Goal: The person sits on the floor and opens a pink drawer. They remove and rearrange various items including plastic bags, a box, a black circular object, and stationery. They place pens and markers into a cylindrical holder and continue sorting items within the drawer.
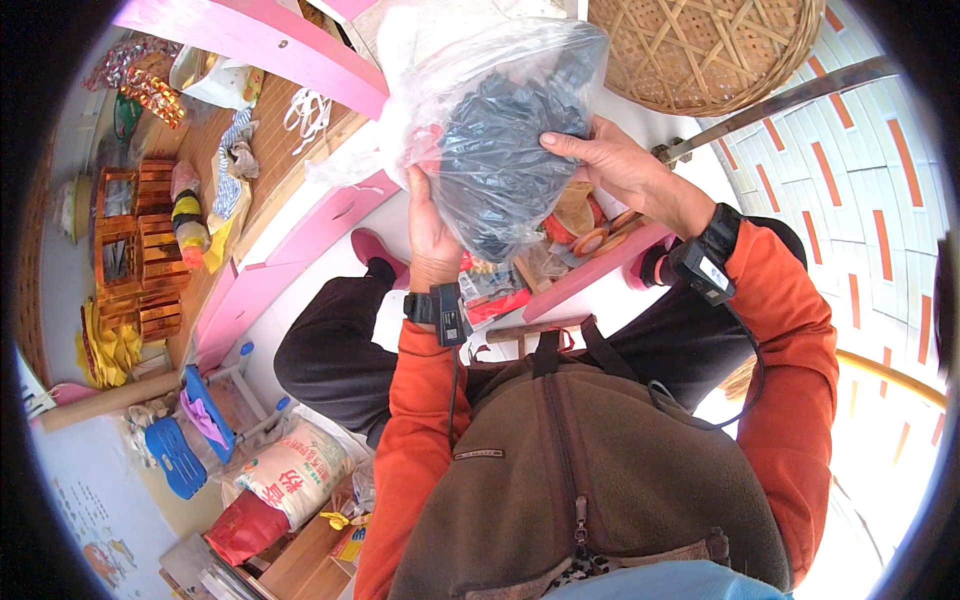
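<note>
Both hands hold a clear plastic bag (pixel 559 56) with a crumpled dark plastic bundle (pixel 506 161) inside it. My left hand (pixel 435 232) grips the lower left side, its thumb up along the edge near a pinkish-red patch (pixel 424 148). On the right side, my right hand (pixel 619 161) presses its thumb on the front of the bundle, with the fingers hidden behind. The bag's loose pale top spreads upward and to the left. Below the bag is an open pink drawer (pixel 592 274), holding rolls of tape (pixel 590 241) and printed packets (pixel 487 289).
A woven bamboo tray (pixel 697 52) is at the upper right, near a metal bar (pixel 787 105). To the left runs a wooden countertop (pixel 281 169) with white cord (pixel 307 116) and a striped cloth (pixel 231 172). A printed sack (pixel 300 469) and a blue folding stool (pixel 206 412) stand lower left.
</note>
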Tool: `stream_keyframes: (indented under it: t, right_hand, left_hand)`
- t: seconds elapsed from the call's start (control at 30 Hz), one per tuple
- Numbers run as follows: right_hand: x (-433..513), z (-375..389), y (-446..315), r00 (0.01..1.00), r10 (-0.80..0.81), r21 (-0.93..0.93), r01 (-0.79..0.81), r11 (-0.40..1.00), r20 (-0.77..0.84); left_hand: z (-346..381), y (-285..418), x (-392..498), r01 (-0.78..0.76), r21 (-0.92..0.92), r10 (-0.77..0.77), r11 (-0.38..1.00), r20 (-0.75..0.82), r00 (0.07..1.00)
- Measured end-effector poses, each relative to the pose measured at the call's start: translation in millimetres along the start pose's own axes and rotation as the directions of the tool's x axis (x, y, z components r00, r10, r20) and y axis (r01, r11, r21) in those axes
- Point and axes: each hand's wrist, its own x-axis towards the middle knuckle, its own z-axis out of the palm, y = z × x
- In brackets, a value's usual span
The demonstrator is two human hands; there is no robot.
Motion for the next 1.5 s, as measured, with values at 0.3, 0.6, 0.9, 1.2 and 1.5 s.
stream_keyframes:
  t: [0.3,0.6,0.9,1.2,1.5]
  right_hand:
    - [2,-4,4,0.999,-0.048,-0.073,0.049,0.996,0.018]
    - [17,-17,8,0.995,-0.080,-0.105,0.074,0.992,-0.055]
    - [35,-49,1,0.977,-0.100,-0.514,-0.010,0.858,-0.186]
    - [18,-64,-11,0.982,-0.062,-0.532,-0.042,0.845,-0.176]
    - [11,-78,-13,0.972,-0.073,-0.512,-0.053,0.857,-0.221]
  left_hand:
    - [13,-3,1,-0.083,0.182,0.123,0.980,-0.221,0.968]
    - [79,22,21,-0.182,0.857,0.476,0.482,-0.082,0.875]
    - [83,72,68,-0.298,0.936,0.651,0.187,0.109,0.751]
    - [3,107,59,-0.114,0.971,0.606,0.209,-0.037,0.794]
    - [3,112,62,-0.184,0.957,0.531,0.225,0.038,0.846]
